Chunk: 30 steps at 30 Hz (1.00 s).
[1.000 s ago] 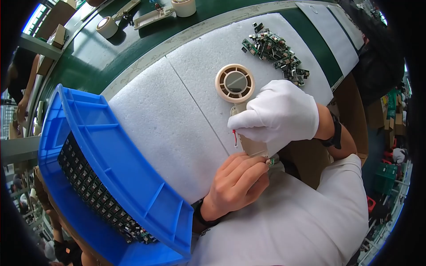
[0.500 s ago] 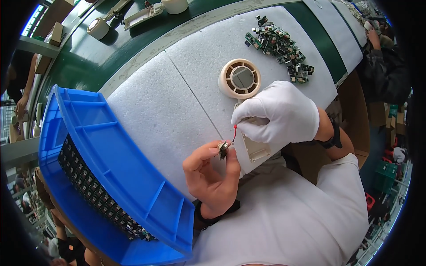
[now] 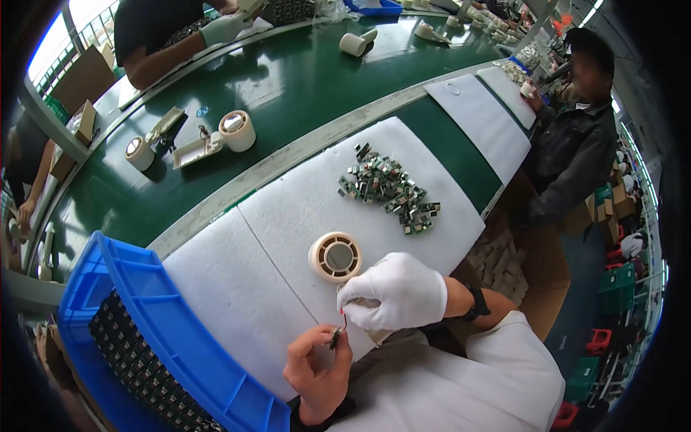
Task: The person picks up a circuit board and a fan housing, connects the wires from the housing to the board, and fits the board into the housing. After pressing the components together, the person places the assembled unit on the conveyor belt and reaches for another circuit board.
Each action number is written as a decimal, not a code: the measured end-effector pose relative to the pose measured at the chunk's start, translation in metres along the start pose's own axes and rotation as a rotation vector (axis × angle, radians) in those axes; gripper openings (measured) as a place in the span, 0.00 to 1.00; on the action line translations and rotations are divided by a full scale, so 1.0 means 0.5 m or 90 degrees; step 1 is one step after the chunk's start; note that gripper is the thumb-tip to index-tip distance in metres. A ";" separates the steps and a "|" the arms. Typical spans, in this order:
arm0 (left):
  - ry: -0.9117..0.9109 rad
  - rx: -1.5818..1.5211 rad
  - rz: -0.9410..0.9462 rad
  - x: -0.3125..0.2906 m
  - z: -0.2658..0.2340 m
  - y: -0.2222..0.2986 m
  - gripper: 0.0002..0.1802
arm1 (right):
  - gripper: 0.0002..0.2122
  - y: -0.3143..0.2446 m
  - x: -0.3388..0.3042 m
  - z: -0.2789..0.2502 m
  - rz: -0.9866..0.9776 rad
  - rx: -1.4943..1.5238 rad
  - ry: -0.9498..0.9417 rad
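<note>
My bare left hand [image 3: 319, 374] pinches a small circuit board [image 3: 335, 338] between thumb and fingertips. Just above it, my right hand [image 3: 403, 291], in a white glove, closes thumb and forefinger on a thin red wire [image 3: 343, 317] that reaches down to the board. Beyond the right hand lies a cream round housing [image 3: 337, 257] with a spoked ring around a grey disc. A cream casing [image 3: 378, 335] shows partly beneath the glove; the rest is hidden. Farther off, many loose green circuit boards [image 3: 389, 186] lie heaped on the white foam sheet [image 3: 216, 266].
At left stands a blue bin [image 3: 187, 317] holding rows of dark boards [image 3: 144, 360]. Across the foam's far edge runs a green conveyor [image 3: 288, 108] carrying cream housings [image 3: 236, 131]. A cardboard box [image 3: 540, 288] sits at right. Co-workers [image 3: 583, 137] are at the far right and across the belt.
The view has tilted up, showing more of the belt and co-workers, so my hands appear lower. Both hands keep their pinch on the board and the red wire.
</note>
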State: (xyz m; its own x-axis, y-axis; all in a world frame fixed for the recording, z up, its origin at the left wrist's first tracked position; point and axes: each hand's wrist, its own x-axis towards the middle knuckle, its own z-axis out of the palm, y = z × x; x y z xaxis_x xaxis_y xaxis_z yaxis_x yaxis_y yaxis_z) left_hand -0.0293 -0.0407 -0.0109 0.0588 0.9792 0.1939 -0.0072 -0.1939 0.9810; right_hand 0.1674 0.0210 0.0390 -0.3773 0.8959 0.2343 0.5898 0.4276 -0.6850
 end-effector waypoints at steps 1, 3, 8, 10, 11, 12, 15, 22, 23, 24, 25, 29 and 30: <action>-0.001 -0.009 0.014 0.002 -0.003 -0.003 0.18 | 0.03 -0.005 -0.005 0.002 0.015 0.012 0.001; -0.056 0.012 0.068 -0.001 -0.004 -0.007 0.16 | 0.03 -0.006 -0.017 0.008 0.031 0.020 0.007; -0.105 0.059 0.111 0.007 -0.001 -0.017 0.19 | 0.04 0.001 -0.026 0.034 0.000 0.010 0.086; -0.090 0.041 0.100 0.005 -0.004 -0.021 0.19 | 0.05 0.001 -0.027 0.042 -0.020 -0.002 0.109; -0.073 0.023 0.084 0.001 -0.005 -0.022 0.19 | 0.05 0.002 -0.026 0.041 -0.022 -0.002 0.109; -0.058 0.005 0.069 -0.003 -0.006 -0.022 0.19 | 0.05 0.003 -0.026 0.038 -0.032 -0.005 0.096; 0.008 -0.069 0.008 -0.012 -0.005 -0.024 0.18 | 0.05 0.003 -0.030 0.031 -0.045 -0.017 0.077; 0.027 -0.069 -0.068 -0.018 -0.016 -0.020 0.17 | 0.05 0.006 -0.033 0.041 -0.063 -0.025 0.117; 0.041 -0.087 -0.080 -0.013 -0.017 -0.019 0.16 | 0.05 0.005 -0.036 0.045 -0.056 -0.029 0.121; 0.057 -0.104 -0.092 -0.009 -0.017 -0.015 0.16 | 0.06 0.004 -0.040 0.052 -0.052 -0.025 0.134; 0.064 -0.106 -0.091 -0.005 -0.013 -0.010 0.16 | 0.06 0.006 -0.038 0.057 -0.057 -0.018 0.140; 0.105 -0.067 -0.161 0.006 0.001 0.012 0.16 | 0.04 0.000 -0.031 0.041 -0.041 -0.011 0.110; 0.100 -0.057 -0.148 0.009 0.009 0.013 0.15 | 0.04 0.000 -0.030 0.038 -0.027 -0.012 0.096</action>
State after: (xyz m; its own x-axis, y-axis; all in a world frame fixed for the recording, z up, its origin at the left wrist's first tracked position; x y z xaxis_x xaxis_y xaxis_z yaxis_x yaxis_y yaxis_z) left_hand -0.0246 -0.0378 -0.0035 -0.0858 0.9953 -0.0447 -0.0998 0.0360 0.9944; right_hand 0.1595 0.0052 0.0225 -0.2918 0.8840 0.3653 0.5894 0.4670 -0.6592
